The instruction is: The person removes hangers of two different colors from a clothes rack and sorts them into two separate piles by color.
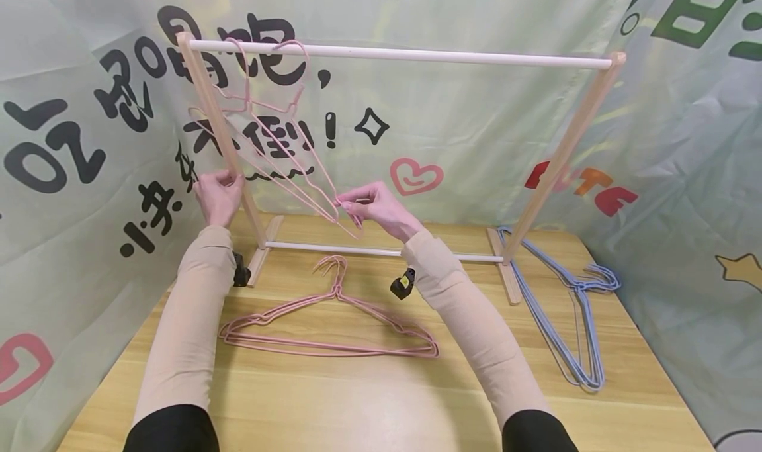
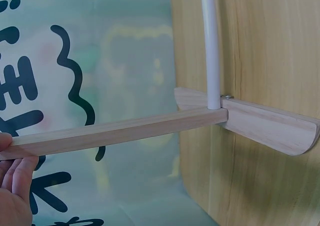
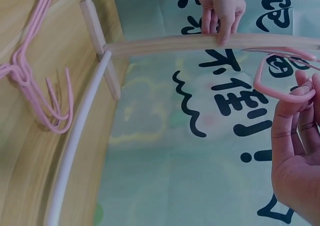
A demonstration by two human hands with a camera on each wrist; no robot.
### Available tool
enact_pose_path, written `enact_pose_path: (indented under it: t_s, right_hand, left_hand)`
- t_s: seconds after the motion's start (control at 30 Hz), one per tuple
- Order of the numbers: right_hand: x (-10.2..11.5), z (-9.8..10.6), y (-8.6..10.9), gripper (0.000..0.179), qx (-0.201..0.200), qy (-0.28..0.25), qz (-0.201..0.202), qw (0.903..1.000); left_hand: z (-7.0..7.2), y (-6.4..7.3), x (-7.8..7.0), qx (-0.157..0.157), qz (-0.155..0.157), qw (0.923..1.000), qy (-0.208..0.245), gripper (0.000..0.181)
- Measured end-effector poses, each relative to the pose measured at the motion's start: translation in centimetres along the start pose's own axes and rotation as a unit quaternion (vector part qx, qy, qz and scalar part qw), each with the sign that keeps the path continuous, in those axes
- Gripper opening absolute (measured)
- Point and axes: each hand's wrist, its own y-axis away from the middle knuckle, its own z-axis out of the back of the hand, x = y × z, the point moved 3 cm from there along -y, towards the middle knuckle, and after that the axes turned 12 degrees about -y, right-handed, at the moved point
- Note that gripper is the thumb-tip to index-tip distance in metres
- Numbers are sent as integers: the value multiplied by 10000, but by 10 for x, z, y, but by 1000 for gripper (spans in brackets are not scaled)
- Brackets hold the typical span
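Note:
My left hand (image 1: 219, 197) pinches the left wooden post (image 1: 205, 94) of a clothes rack between thumb and fingers; that grip also shows in the left wrist view, where the post (image 2: 125, 128) runs down to its foot. With thumb and fingertips, my right hand (image 1: 381, 208) holds the lower corner of a pink clothes hanger (image 3: 265, 86). This hanger's hook is over the rack's white top bar (image 1: 452, 56), near the left end. Another pink hanger (image 1: 247, 75) hangs beside it, closer to the post.
Several pink hangers (image 1: 333, 354) lie stacked on the wooden table (image 1: 369, 406), in front of the lower bar (image 1: 333, 248). Blue hangers (image 1: 586, 326) lie at the right, by the rack's right foot (image 1: 506, 273). A printed cloth (image 1: 488, 128) stands behind.

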Motion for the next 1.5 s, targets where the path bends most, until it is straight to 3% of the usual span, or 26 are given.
enact_pose_path:
  t_s: [0.53, 1.5]
  right_hand:
    - [-27, 31, 31, 31, -122, 91, -248, 9996]
    - [-48, 68, 82, 29, -444, 472, -416, 9970]
  left_hand:
    - [0, 2, 1, 45, 81, 10000, 19, 32]
    - [0, 1, 0, -36, -40, 10000, -29, 30]
